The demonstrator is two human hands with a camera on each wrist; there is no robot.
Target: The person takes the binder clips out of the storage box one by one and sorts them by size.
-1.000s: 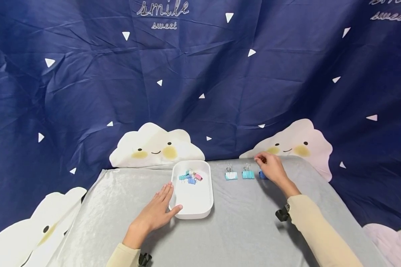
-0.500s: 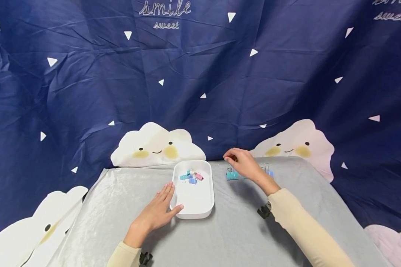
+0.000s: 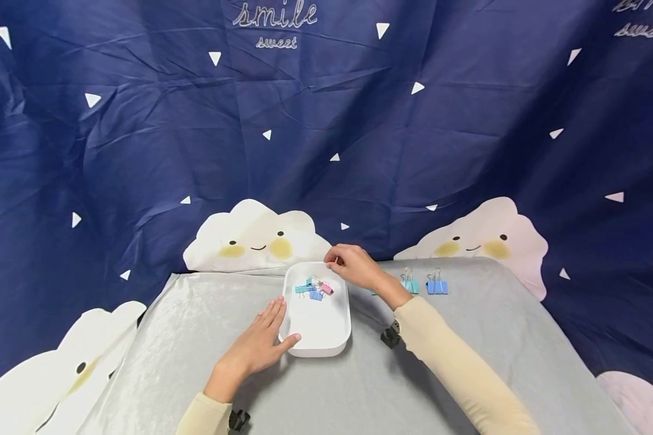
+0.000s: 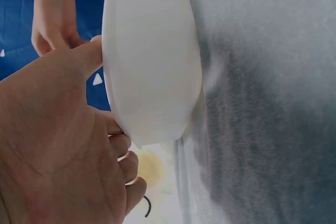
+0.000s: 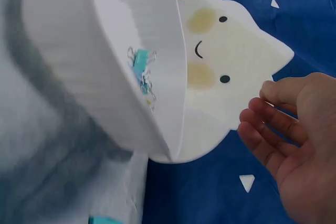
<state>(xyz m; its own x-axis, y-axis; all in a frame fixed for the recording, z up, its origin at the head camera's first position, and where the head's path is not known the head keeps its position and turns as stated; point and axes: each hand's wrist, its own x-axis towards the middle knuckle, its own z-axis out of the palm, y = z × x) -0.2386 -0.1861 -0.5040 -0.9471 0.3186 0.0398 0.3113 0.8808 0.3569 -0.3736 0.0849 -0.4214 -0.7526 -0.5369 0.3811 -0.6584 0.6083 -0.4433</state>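
Note:
My left hand [image 3: 254,345] rests against the near left rim of a white plastic tray [image 3: 318,332], thumb spread from the long fingers. Inside the tray's far part lies a small heap of binder clips: teal [image 3: 302,289], blue [image 3: 316,296] and pink [image 3: 327,289]. Over the tray's far right corner hovers my right hand [image 3: 356,267], its fingers loosely bent. The right wrist view shows nothing between thumb and fingertips of the right hand [image 5: 299,129]. To the right stand a teal binder clip [image 3: 412,287] and a blue binder clip [image 3: 437,288]. Another teal clip is mostly hidden behind my right wrist.
A grey cloth [image 3: 348,393] covers the table. Behind its far edge hangs a dark blue curtain [image 3: 305,181] with printed clouds and white triangles. A small black device [image 3: 390,336] sits at the right sleeve cuff, another [image 3: 238,419] at the left.
My right hand has moved left, from beside the blue clip at the row's right end, past the teal clips, to above the tray. The left hand has stayed at the tray's rim.

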